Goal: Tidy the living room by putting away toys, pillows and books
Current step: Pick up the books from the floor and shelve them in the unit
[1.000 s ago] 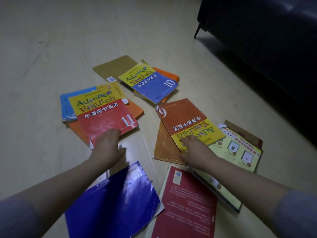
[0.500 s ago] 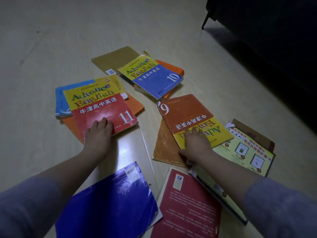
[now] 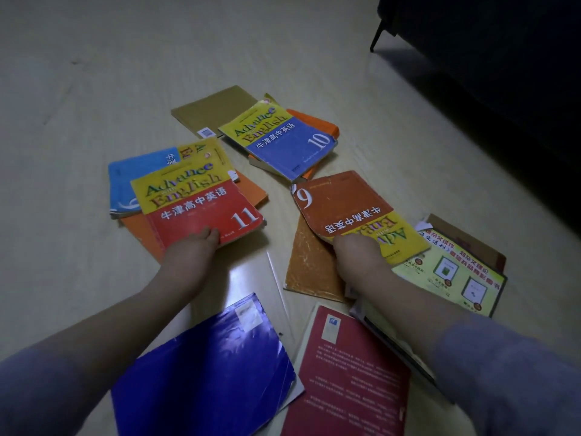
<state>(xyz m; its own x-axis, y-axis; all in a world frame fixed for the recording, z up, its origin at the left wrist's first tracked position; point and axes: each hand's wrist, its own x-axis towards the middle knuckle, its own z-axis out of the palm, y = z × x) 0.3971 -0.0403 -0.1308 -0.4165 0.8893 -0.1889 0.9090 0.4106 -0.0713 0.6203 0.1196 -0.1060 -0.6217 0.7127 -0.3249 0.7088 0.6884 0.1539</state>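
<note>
Books fill both hands: the left hand [image 3: 191, 256] pinches the near edge of red book 11 [image 3: 201, 202], thumb on its cover, while the right hand [image 3: 358, 256] grips the lifted near corner of orange book 9 [image 3: 345, 206], fingers hidden beneath. Each lies straight ahead of its hand on the floor [image 3: 125, 73], long axis running roughly away; blue book 10 [image 3: 283, 143] lies beyond, nearer the right hand.

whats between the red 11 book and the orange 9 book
Nothing. In the head view, only a bare strip of floor separates the red 11 book from the orange 9 book.
</note>
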